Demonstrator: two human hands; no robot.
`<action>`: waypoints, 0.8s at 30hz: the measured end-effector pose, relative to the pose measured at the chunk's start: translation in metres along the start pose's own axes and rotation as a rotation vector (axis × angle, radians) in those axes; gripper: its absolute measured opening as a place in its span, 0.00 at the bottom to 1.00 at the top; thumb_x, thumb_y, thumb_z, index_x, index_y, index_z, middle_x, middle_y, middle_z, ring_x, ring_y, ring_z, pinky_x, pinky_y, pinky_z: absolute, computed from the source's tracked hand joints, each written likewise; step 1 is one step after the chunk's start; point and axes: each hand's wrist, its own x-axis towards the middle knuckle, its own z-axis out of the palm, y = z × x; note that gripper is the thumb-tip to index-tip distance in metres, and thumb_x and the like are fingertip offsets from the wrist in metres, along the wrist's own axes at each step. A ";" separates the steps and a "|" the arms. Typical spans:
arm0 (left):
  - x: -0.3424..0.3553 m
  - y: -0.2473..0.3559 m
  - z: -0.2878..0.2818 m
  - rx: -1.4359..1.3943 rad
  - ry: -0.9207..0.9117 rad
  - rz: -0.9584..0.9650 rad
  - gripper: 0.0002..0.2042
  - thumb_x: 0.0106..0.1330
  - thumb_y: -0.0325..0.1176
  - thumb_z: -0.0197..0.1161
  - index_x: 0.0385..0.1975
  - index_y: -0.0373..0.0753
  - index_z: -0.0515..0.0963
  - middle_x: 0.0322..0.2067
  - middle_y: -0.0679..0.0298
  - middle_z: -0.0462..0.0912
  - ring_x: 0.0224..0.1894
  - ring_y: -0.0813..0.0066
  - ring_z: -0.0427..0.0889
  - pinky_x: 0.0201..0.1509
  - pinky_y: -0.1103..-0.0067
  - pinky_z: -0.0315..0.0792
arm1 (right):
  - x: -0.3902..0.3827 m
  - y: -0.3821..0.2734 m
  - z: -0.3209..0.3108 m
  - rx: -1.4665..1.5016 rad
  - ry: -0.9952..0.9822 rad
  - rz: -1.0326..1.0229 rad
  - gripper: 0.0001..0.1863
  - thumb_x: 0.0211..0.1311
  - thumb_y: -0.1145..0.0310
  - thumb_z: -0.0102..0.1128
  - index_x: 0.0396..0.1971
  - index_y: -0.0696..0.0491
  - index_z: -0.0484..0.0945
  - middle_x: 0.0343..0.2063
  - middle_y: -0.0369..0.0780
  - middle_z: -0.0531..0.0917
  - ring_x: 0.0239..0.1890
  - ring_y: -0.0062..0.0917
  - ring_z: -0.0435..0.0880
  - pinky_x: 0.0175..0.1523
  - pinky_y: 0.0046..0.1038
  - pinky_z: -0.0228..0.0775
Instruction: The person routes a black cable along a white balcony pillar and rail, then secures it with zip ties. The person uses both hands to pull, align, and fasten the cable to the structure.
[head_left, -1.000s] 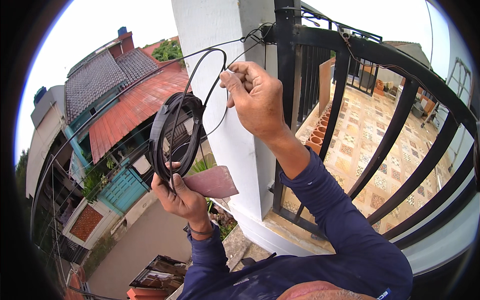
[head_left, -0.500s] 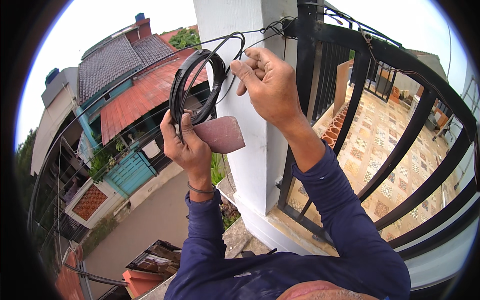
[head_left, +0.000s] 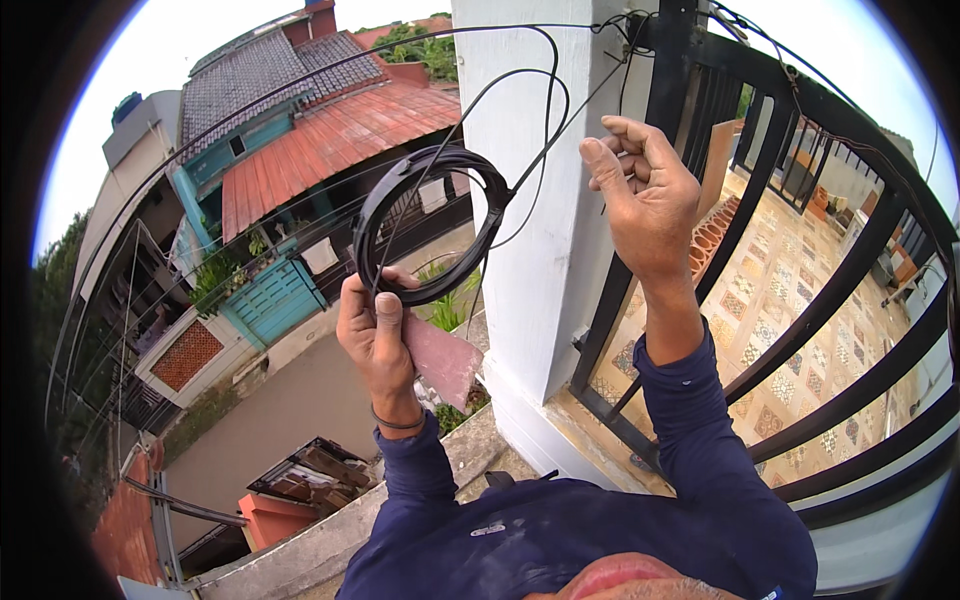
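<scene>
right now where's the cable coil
In the head view, the black cable coil is left of centre in the left hand, overlapping the white pillar.

"What's right of the white, square-sided pillar?"

"A black metal barred railing; beyond that, a beige patterned tile floor."

"And left of the pillar?"

"A red corrugated roof and, below it, a turquoise slatted gate, both well apart from the pillar."

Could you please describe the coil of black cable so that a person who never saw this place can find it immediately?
Find the tall white pillar beside the black railing. Just left of it, the left hand holds the coil, above a flat dull-red piece. Unlike the single black cables around it, it is wound into a thick ring.
</scene>
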 end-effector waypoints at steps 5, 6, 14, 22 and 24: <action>-0.079 -0.019 0.042 -0.012 -0.297 -0.103 0.13 0.67 0.20 0.71 0.50 0.32 0.80 0.46 0.56 0.87 0.45 0.73 0.86 0.47 0.76 0.79 | -0.039 -0.006 -0.026 0.081 0.012 0.217 0.23 0.78 0.55 0.66 0.52 0.64 0.83 0.39 0.42 0.88 0.40 0.19 0.85 0.40 0.19 0.78; -0.090 -0.022 0.051 0.054 -0.392 -0.068 0.14 0.65 0.18 0.71 0.49 0.32 0.82 0.47 0.55 0.87 0.44 0.73 0.87 0.44 0.77 0.79 | -0.047 -0.009 -0.032 0.099 0.007 0.203 0.24 0.79 0.54 0.64 0.52 0.64 0.83 0.40 0.43 0.87 0.42 0.20 0.86 0.43 0.21 0.79; -0.148 -0.026 0.131 0.184 -0.733 0.034 0.31 0.62 0.17 0.65 0.69 0.42 0.77 0.67 0.57 0.79 0.45 0.53 0.91 0.36 0.70 0.86 | -0.089 -0.026 -0.099 0.249 -0.282 0.326 0.47 0.67 0.35 0.69 0.63 0.68 0.76 0.52 0.50 0.84 0.57 0.33 0.85 0.58 0.32 0.80; -0.172 -0.032 0.200 0.073 -0.784 0.147 0.37 0.62 0.20 0.63 0.76 0.44 0.70 0.76 0.55 0.70 0.32 0.57 0.90 0.29 0.72 0.82 | -0.087 -0.069 -0.161 0.083 -0.209 0.469 0.29 0.66 0.70 0.74 0.63 0.69 0.77 0.51 0.50 0.87 0.44 0.28 0.90 0.46 0.24 0.83; -0.173 -0.030 0.204 0.146 -0.817 0.105 0.37 0.62 0.20 0.63 0.76 0.41 0.69 0.76 0.55 0.70 0.31 0.60 0.90 0.27 0.73 0.81 | -0.087 -0.069 -0.166 -0.080 -0.177 0.450 0.23 0.68 0.76 0.70 0.61 0.68 0.79 0.50 0.48 0.87 0.43 0.26 0.90 0.47 0.23 0.82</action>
